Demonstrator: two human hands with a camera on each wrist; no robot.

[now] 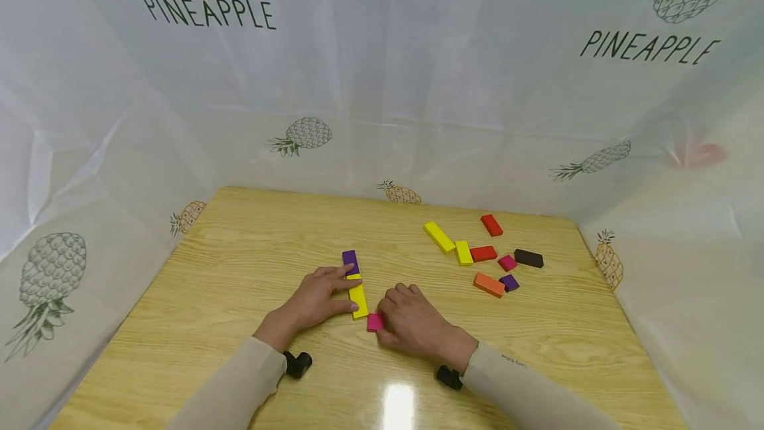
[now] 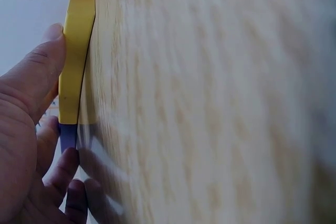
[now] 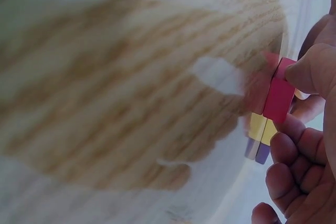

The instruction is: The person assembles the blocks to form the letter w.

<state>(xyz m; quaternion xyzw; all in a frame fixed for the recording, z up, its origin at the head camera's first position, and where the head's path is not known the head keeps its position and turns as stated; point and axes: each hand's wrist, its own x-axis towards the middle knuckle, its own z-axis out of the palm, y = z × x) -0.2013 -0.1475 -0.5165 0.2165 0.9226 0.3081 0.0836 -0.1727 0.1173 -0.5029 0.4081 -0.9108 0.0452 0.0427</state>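
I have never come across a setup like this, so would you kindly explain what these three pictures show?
No machine is involved: someone is working bare-handed. The wide picture comes from a camera worn on the head; the two close-ups come from wrist cameras, one per arm. On the wooden table, the person's left hand touches a purple block and a yellow block, lined up end to end. The right hand pinches a pink block near the yellow block's closer end. Farther off to the right lie more blocks in yellow, red, orange, black, pink and purple.
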